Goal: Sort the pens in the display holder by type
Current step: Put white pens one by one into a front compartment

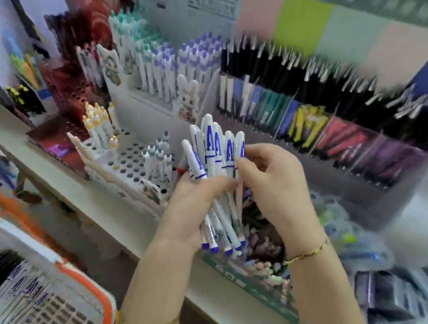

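Clutching fanned white pens [211,147] in left hand [188,208], pinching one with right hand [273,185]; risk of spilling from loose fan.

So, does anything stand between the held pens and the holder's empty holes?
Only a cluster of standing pens at the holder's right side, beside the left hand; above the holes nothing visible blocks the held pens.

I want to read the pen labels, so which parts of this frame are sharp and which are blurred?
Head view: the white pens in the left hand and right hand are sharpest; the black pens behind and the right edge smear with motion blur; light looks even, without glare.
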The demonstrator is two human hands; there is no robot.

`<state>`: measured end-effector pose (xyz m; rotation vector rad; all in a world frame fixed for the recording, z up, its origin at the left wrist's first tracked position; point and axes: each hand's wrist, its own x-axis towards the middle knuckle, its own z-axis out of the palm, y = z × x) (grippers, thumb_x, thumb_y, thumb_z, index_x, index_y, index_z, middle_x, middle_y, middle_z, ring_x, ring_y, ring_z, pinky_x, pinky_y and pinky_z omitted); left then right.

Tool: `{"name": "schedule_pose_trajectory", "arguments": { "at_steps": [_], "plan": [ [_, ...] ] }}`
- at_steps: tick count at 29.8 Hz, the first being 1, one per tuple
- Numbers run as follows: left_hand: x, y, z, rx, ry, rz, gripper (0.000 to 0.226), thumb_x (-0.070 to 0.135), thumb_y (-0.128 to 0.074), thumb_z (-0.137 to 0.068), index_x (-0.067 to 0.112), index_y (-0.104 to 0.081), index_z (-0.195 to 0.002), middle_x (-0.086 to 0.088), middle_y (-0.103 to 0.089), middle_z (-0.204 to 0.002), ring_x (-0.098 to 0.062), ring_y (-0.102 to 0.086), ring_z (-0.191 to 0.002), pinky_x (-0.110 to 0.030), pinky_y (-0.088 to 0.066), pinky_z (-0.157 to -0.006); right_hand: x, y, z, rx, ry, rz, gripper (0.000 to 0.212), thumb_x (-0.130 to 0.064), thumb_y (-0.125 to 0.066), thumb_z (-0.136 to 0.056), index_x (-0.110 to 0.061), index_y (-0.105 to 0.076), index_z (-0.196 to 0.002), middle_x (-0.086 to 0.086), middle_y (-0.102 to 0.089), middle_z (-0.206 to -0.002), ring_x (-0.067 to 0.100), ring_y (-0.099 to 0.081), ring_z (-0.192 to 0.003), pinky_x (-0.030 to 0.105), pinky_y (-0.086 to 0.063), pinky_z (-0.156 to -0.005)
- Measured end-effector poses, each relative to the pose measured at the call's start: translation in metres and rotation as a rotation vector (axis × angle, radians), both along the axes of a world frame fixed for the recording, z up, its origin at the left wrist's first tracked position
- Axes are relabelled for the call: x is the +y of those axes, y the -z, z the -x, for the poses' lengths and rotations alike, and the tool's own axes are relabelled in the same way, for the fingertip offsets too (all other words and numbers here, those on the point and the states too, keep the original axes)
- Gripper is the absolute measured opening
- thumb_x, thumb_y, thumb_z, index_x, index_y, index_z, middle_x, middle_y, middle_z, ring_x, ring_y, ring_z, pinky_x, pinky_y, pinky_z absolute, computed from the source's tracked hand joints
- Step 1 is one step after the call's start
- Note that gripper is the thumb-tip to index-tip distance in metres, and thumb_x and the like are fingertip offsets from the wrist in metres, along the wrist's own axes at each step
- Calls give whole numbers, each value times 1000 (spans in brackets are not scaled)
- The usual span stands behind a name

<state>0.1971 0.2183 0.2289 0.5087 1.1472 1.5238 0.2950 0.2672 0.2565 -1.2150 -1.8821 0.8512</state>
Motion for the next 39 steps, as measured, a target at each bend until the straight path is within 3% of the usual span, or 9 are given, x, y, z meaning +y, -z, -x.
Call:
{"name": "schedule_pose_trajectory", "arguments": {
  "at_steps": [4, 9, 14, 19, 26, 31, 34, 37, 39],
  "plan": [
    [15, -4, 23, 49, -77, 20, 21, -10, -58, -80, 4, -67, -94, -9, -73, -74, -20, -71, -68, -31, -57, -58, 22, -15, 16, 61, 22, -39, 5, -16, -57, -88, -16, -61, -89, -7, -61, -79, 7, -59, -71, 26, -51, -63],
    [33, -7, 59, 172, -138, 5, 24, -10, -61, -79, 5, -60, -98, -9, -71, -76, -18, -71, -67, -32, -59, -60, 58, -37, 42, 232, 209, -319, 5, -14, -55, -92, -16, -51, -88, -1, -55, -77, 14, -53, -68, 23, -44, -60],
    [44, -10, 76, 197, -104, -11, 39, -6, -68, -75, 7, -57, -110, -15, -71, -88, -23, -73, -76, -34, -57, -64, 86, -12, 70, -126, 259, -336, 9, -14, -54, -93, -7, -57, -97, 7, -60, -92, 21, -55, -88, 28, -41, -73],
    [47, -7, 82, 206, -23, -26, 36, -7, -64, -80, 11, -60, -112, -12, -73, -91, -23, -73, -81, -39, -55, -74, 91, 11, 83, -485, 324, -242, 19, -28, -51, -96, -10, -57, -94, 8, -63, -90, 29, -60, -85, 29, -37, -60],
    [49, -4, 84, 182, 6, -39, 46, -3, -72, -73, 11, -60, -115, -12, -73, -97, -24, -73, -84, -43, -55, -81, 94, 10, 90, -646, 369, -224, 22, -32, -49, -96, -13, -60, -91, 6, -65, -88, 30, -62, -83, 31, -40, -58],
    [50, -2, 84, 192, -7, -52, 47, -1, -75, -70, 13, -62, -112, -10, -74, -95, -26, -71, -92, -43, -56, -82, 79, 4, 74, -332, 299, -249, 24, -33, -52, -95, -15, -67, -93, -1, -67, -85, 16, -61, -81, 32, -50, -69],
    [53, -2, 80, 185, 19, -79, 43, -6, -70, -73, 10, -64, -113, -13, -73, -96, -30, -70, -93, -41, -56, -77, 65, -8, 70, -43, 31, -37, 24, -32, -58, -91, -14, -70, -82, -8, -62, -65, 0, -55, -59, 18, -47, -59],
    [54, -3, 76, 189, 44, -105, 50, 2, -71, -67, 11, -64, -115, -15, -72, -101, -32, -69, -97, -46, -55, -83, 61, -13, 67, 7, -101, 106, 15, -27, -64, -87, -14, -70, -83, -10, -63, -65, -6, -55, -53, 11, -44, -51],
    [54, -3, 76, 192, 22, -78, 51, 2, -73, -68, 12, -63, -116, -13, -73, -100, -30, -69, -96, -50, -53, -87, 63, -14, 66, 16, -66, 64, 15, -25, -64, -88, -12, -69, -82, -4, -64, -68, 0, -58, -55, 17, -47, -50]
  ]
}}
